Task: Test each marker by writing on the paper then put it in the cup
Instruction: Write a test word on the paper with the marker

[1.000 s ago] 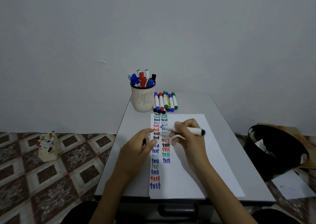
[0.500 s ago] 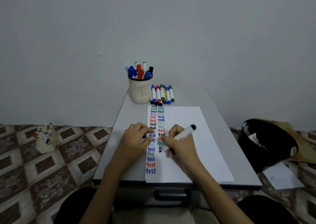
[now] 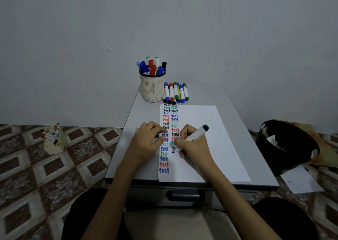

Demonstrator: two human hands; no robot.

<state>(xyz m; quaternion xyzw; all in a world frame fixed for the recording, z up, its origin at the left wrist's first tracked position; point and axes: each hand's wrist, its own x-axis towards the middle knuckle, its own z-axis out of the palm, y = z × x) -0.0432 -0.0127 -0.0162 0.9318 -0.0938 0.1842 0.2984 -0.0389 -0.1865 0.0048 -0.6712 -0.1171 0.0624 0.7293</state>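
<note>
1. A small cream box (image 3: 53,143) stuffed with coloured markers stands on the patterned floor tiles, well left of the table (image 3: 139,115).
2. The left hand (image 3: 148,143) rests on the table at the left edge of the paper (image 3: 204,122). Its fingers are bent and its fingertips press on the first column of "test" words. Whether it pinches anything under the fingers I cannot tell.
3. A cream mesh cup (image 3: 152,89) with a black rim stands at the far end of the table, just beyond the paper's left corner. Blue, red, green and black capped markers stand in it.
4. A row of loose markers (image 3: 176,93) lies just right of the cup, side by side, touching one another.
5. The white paper lies lengthwise on the table, with two columns of coloured "test" words along its left side.
6. The right hand (image 3: 194,148) pinches a white marker (image 3: 197,134) with curled fingers. Its tip is down on the paper at the foot of the second column, and its black end tilts up to the right.
7. A black bin (image 3: 285,148) sits on the floor right of the table, with a loose sheet (image 3: 301,182) lying on the floor in front of it.
</note>
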